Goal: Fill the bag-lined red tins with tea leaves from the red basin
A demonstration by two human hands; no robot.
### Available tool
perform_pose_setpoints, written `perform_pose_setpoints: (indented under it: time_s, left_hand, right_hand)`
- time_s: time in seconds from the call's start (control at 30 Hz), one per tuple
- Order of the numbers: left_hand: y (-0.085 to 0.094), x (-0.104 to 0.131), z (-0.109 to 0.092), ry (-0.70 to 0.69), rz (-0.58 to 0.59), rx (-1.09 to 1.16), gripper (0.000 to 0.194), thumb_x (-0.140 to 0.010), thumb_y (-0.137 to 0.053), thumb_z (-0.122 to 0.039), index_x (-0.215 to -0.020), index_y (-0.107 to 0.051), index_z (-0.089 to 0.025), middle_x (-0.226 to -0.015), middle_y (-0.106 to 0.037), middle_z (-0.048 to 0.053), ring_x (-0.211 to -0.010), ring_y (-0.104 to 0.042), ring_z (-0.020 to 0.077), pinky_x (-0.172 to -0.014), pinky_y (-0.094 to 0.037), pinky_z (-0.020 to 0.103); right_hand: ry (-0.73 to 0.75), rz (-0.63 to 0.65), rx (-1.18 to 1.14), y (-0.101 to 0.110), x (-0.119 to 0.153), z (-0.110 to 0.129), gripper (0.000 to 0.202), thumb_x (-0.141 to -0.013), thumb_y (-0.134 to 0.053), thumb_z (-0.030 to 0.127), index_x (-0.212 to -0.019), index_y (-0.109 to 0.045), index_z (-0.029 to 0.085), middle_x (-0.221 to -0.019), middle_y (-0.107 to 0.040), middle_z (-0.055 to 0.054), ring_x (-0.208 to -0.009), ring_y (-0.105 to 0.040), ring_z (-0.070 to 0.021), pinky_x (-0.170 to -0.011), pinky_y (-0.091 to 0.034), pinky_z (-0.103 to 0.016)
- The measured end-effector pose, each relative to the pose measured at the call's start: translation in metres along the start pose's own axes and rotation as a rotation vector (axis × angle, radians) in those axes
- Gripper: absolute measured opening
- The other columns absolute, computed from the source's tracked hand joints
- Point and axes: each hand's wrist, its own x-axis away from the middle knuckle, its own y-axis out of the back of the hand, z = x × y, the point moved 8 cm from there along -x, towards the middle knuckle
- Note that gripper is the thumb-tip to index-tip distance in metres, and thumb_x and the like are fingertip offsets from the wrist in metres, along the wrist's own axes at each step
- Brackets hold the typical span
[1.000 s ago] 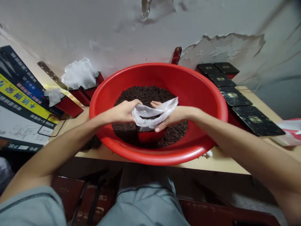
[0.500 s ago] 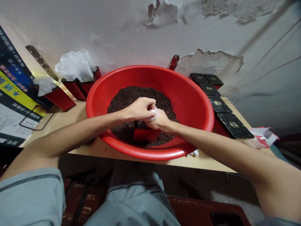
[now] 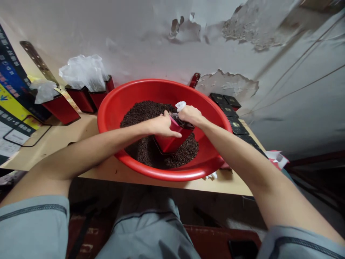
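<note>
A large red basin (image 3: 215,120) holds a heap of dark brown grains (image 3: 145,111). Inside it, a red tin (image 3: 172,142) with a dark rim leans at a tilt over the grains. My left hand (image 3: 164,125) is wrapped round the tin's upper left side, thumb across its front. At the tin's top right, my right hand (image 3: 190,114) is closed on the gathered neck of a clear plastic bag (image 3: 180,105), whose end sticks up from the fist. The bag's lower part goes into the tin's mouth.
Red tins with plastic bags (image 3: 83,73) stand at the left beside a printed box (image 3: 13,90). Black-lidded tins (image 3: 237,126) line the table's right side. A red handle (image 3: 194,80) rises behind the basin. White and red packaging (image 3: 277,158) lies far right.
My hands have moved apart. The left went from the bag to the tin's side, and the tin is now lifted and tilted. My right hand rose with the bag's neck. The view shifted slightly.
</note>
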Motion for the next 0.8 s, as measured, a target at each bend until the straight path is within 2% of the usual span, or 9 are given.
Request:
perform_pose_setpoints:
  time_s: [0.07, 0.13, 0.27, 0.37, 0.47, 0.53, 0.7, 0.77, 0.8]
  left_hand:
    - [-0.02, -0.01, 0.005, 0.023, 0.029, 0.074, 0.128, -0.073, -0.078, -0.061, -0.161, -0.016, 0.006, -0.156, -0.044, 0.038, -0.144, -0.05, 0.0411, -0.107, -0.048, 0.036]
    - [-0.03, -0.023, 0.022, 0.055, -0.039, 0.166, 0.129, -0.07, -0.081, -0.057, -0.161, -0.015, 0.005, -0.152, -0.051, 0.036, -0.14, -0.054, 0.0403, -0.106, -0.051, 0.037]
    - [-0.033, -0.044, 0.057, -0.114, -0.048, 0.241, 0.115, -0.056, -0.089, -0.043, -0.153, -0.041, -0.006, -0.144, -0.064, 0.022, -0.132, -0.062, 0.039, -0.109, -0.051, 0.04]
    - [-0.028, -0.052, 0.066, -0.337, 0.068, 0.394, 0.102, -0.05, -0.089, -0.033, -0.145, -0.055, -0.018, -0.14, -0.069, 0.01, -0.135, -0.06, 0.0341, -0.114, -0.046, 0.04]
    - [-0.024, -0.057, 0.064, -0.479, 0.182, 0.534, 0.089, -0.047, -0.086, -0.026, -0.134, -0.065, -0.025, -0.13, -0.075, 0.003, -0.13, -0.062, 0.0293, -0.114, -0.044, 0.04]
    - [-0.027, -0.062, 0.065, -0.472, 0.223, 0.535, 0.074, -0.049, -0.083, -0.025, -0.122, -0.072, -0.025, -0.12, -0.079, 0.001, -0.121, -0.066, 0.028, -0.107, -0.049, 0.038]
    - [-0.033, -0.072, 0.072, -0.333, 0.116, 0.343, 0.04, -0.073, -0.072, -0.036, -0.108, -0.073, -0.017, -0.11, -0.08, 0.005, -0.099, -0.07, 0.0236, -0.082, -0.052, 0.026]
    - [-0.033, -0.074, 0.071, -0.284, 0.075, 0.229, 0.033, -0.081, -0.067, -0.034, -0.108, -0.074, -0.016, -0.11, -0.08, 0.006, -0.097, -0.07, 0.0224, -0.08, -0.05, 0.024]
    - [-0.033, -0.074, 0.07, -0.253, 0.07, 0.173, 0.03, -0.085, -0.064, -0.033, -0.109, -0.074, -0.016, -0.108, -0.08, 0.007, -0.097, -0.071, 0.022, -0.08, -0.05, 0.024]
  right_hand:
    - [-0.056, 0.025, -0.015, 0.006, -0.005, 0.002, 0.046, -0.098, -0.046, 0.032, -0.133, -0.067, 0.01, -0.132, -0.07, -0.025, -0.117, -0.07, -0.0353, -0.09, -0.057, -0.042]
    - [-0.001, 0.011, 0.015, 0.01, -0.002, 0.016, 0.045, -0.098, -0.045, 0.029, -0.133, -0.068, 0.01, -0.13, -0.071, -0.024, -0.117, -0.071, -0.0351, -0.092, -0.057, -0.042]
    - [0.189, -0.037, 0.184, 0.005, 0.023, 0.049, 0.042, -0.098, -0.044, 0.021, -0.127, -0.072, 0.009, -0.119, -0.075, -0.024, -0.112, -0.073, -0.0353, -0.092, -0.059, -0.045]
    - [0.187, -0.012, 0.3, -0.005, 0.044, 0.056, 0.039, -0.095, -0.049, 0.02, -0.123, -0.075, 0.012, -0.119, -0.075, -0.024, -0.113, -0.071, -0.0409, -0.097, -0.053, -0.066]
    - [0.194, -0.082, 0.436, -0.004, 0.053, 0.058, 0.043, -0.095, -0.053, 0.028, -0.131, -0.073, 0.014, -0.143, -0.063, -0.025, -0.138, -0.053, -0.0491, -0.108, -0.028, -0.084]
    - [0.235, -0.142, 0.449, 0.001, 0.05, 0.057, 0.047, -0.096, -0.05, 0.03, -0.135, -0.07, 0.013, -0.156, -0.051, -0.025, -0.148, -0.041, -0.0486, -0.114, -0.023, -0.081]
    - [0.378, -0.084, 0.131, 0.006, 0.011, 0.039, 0.067, -0.095, -0.043, 0.021, -0.162, -0.043, 0.022, -0.145, -0.065, -0.012, -0.126, -0.064, -0.0297, -0.103, -0.051, -0.042]
    - [0.376, -0.093, 0.108, 0.008, -0.004, 0.028, 0.074, -0.094, -0.044, 0.018, -0.167, -0.032, 0.025, -0.142, -0.068, -0.01, -0.126, -0.062, -0.0294, -0.101, -0.051, -0.04]
    - [0.355, -0.093, 0.125, 0.007, -0.011, 0.023, 0.073, -0.093, -0.045, 0.018, -0.165, -0.035, 0.025, -0.14, -0.068, -0.01, -0.128, -0.06, -0.0305, -0.102, -0.05, -0.041]
